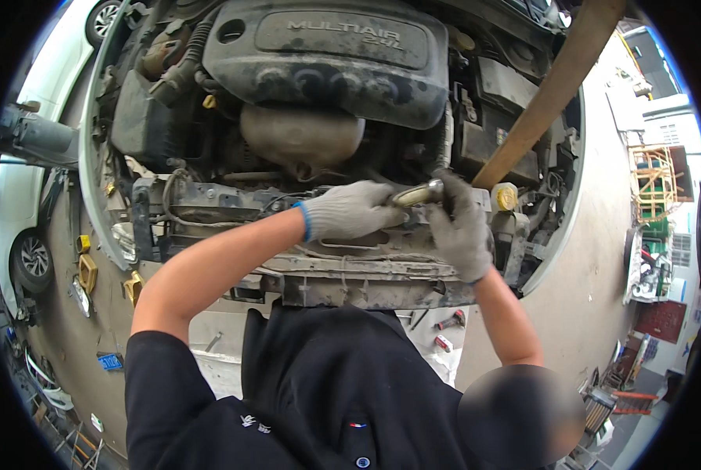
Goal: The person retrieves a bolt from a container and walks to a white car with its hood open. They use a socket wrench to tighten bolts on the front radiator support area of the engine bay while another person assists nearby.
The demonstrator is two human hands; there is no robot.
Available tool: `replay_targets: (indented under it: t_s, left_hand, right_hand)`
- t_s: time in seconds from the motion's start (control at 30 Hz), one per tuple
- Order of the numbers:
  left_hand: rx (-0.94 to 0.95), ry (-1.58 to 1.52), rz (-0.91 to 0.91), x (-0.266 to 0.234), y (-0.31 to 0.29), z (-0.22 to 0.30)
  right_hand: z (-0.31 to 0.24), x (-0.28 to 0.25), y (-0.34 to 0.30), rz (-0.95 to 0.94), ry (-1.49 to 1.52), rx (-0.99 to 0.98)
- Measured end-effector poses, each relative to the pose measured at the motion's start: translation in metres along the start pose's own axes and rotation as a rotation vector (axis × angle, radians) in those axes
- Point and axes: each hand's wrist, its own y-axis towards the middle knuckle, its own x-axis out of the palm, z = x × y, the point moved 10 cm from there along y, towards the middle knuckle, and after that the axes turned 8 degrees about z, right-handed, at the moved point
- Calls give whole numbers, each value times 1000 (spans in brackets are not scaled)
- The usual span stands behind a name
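Both my hands wear pale knitted work gloves above the front crossmember [350, 266] of a car with its bumper off. My left hand [346, 210] is closed around a short hand tool [415, 195] with a pale body and a shiny rounded metal end. My right hand [462, 231] comes from the other side, its fingers curled at the shiny end. Those fingers are dark and partly smeared by motion. Beyond my hands lie a brown-grey heat shield [302, 137] and the dusty black engine cover [327, 59].
A wooden prop [554, 90] slants across the right of the engine bay, beside the battery [495, 145]. A red-and-black tool [450, 320] lies below the crossmember. Yellow parts [88, 272] rest on the floor at left, near a white car [29, 219].
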Motion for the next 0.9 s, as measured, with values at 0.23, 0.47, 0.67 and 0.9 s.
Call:
replay_targets:
  t_s: [0.23, 0.47, 0.67, 0.9]
  left_hand:
    - [464, 617, -89, -19, 61, 84]
    - [335, 1049, -222, -45, 81, 95]
    - [-47, 1003, 5, -152, 46, 96]
    - [-9, 375, 339, -111, 53, -54]
  right_hand:
    - [50, -58, 53, 127, 10, 170]
    - [64, -74, 75, 166, -93, 29]
    - [57, -16, 76, -6, 143, 318]
    - [83, -22, 46, 96, 105, 506]
